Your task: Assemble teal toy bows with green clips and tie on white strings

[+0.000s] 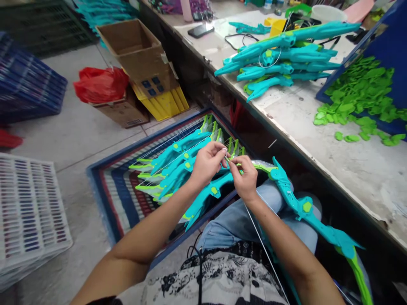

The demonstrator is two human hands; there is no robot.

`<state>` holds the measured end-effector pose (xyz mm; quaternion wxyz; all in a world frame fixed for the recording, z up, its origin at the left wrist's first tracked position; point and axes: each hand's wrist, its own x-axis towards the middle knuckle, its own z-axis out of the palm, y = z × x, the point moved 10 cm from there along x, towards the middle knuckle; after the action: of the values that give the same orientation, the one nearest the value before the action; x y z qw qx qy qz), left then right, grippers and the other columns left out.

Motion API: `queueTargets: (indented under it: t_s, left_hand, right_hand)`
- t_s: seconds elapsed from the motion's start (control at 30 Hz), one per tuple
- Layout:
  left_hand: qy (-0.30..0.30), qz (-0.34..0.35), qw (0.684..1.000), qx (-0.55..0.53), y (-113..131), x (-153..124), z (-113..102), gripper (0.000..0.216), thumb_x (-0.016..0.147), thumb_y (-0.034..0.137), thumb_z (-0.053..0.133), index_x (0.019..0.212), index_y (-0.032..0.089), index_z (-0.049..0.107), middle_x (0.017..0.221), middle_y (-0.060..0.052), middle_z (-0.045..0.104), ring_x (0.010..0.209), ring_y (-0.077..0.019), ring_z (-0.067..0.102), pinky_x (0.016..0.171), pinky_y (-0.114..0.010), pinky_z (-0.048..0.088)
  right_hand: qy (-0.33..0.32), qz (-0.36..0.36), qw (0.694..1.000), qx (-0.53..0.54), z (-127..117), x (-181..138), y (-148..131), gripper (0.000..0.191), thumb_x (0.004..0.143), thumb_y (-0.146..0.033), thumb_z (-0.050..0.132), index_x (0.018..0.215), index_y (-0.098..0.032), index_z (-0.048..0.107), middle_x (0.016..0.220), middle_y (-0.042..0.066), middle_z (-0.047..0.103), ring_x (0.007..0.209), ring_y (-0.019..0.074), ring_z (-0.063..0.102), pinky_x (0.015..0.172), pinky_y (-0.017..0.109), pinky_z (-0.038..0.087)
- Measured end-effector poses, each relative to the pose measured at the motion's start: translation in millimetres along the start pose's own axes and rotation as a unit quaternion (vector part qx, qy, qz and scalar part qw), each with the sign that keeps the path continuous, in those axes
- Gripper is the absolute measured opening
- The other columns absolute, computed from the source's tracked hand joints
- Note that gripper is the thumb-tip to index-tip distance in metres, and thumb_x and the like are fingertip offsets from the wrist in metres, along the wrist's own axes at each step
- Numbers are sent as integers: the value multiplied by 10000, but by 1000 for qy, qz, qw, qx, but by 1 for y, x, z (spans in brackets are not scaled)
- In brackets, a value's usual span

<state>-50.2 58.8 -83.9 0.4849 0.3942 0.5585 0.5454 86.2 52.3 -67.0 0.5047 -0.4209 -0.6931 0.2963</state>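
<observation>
A teal and green toy bow (pixel 299 203) lies across my lap, its far tip between my hands. My left hand (pixel 206 163) is closed in a pinch on a thin white bowstring (pixel 263 245) at the bow's tip. My right hand (pixel 243 178) is also pinched on the string close beside it, fingers nearly touching the left hand. The string runs from my fingers down along my right forearm toward the bow's lower end.
A blue crate (pixel 104 190) on the floor holds several strung bows (pixel 178 165). A workbench (pixel 333 140) on the right carries a pile of bows (pixel 280 59), green plastic parts (pixel 362 93) and a phone (pixel 201 30). Cardboard boxes (pixel 136 51), a red bag (pixel 100 84) and stacked crates (pixel 28 212) stand on the floor.
</observation>
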Motion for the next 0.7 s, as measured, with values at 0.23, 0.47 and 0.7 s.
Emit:
queueTargets:
  t_s: [0.23,0.47,0.7]
  left_hand:
    - [-111,-101,987,-57,-19,-4,20,286,599,374,777,650,133,631,607,-20,618,514,-112,574,407,-197,419]
    - [-34,-110,988,-106,-23,-5,18,287,577,372,771,669,139,630,567,8,586,498,-103,564,422,-197,443]
    - [-69,-136,981,-118,-24,-3,26,187,587,299,683,623,120,645,600,-37,623,585,-146,600,441,-219,466]
  right_hand:
    - [22,8,999,44,-9,15,1,136,879,-241,574,849,-241,706,838,25,578,787,152,579,698,291,512]
    - [-24,16,997,78,0,15,5,280,904,-235,530,1140,-272,675,937,39,610,850,155,608,752,299,526]
    - [-70,-105,992,-32,-13,26,-15,172,911,-239,550,929,-239,721,872,49,639,819,160,616,731,307,524]
